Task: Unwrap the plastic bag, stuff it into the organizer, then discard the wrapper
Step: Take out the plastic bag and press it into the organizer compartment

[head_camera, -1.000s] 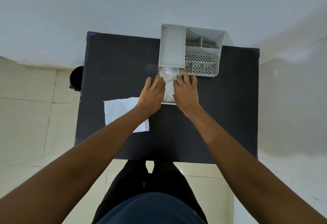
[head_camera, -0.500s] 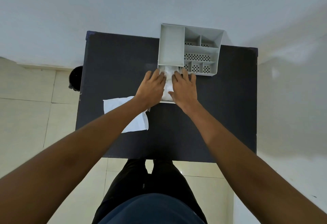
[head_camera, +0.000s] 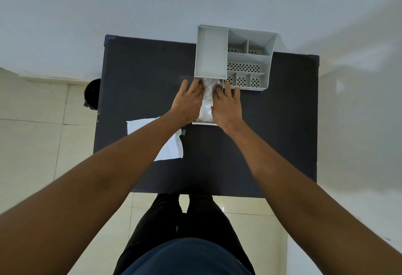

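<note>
My left hand (head_camera: pixel 188 100): flat, fingers spread, pressed palm-down on the left edge of the plastic bag (head_camera: pixel 206 103); nothing gripped. My right hand (head_camera: pixel 227 105): likewise flat and spread, pressing the bag's right edge.

Plastic bag: white, crumpled, lying between my two hands inside the pulled-out drawer (head_camera: pixel 204 123) at the near left of the organizer (head_camera: pixel 235 57); its far end reaches under the organizer's front edge.

Organizer: grey, several open compartments with perforated floors on its right side, one long plain compartment on its left; stands at the far edge of the dark table (head_camera: pixel 282 122).

Wrapper (head_camera: pixel 171 146): white flat sheet, on the table near and to the left of the organizer, partly under my left forearm.

Black bin (head_camera: pixel 92 93): on the floor, well left of the organizer, beside the table.
</note>
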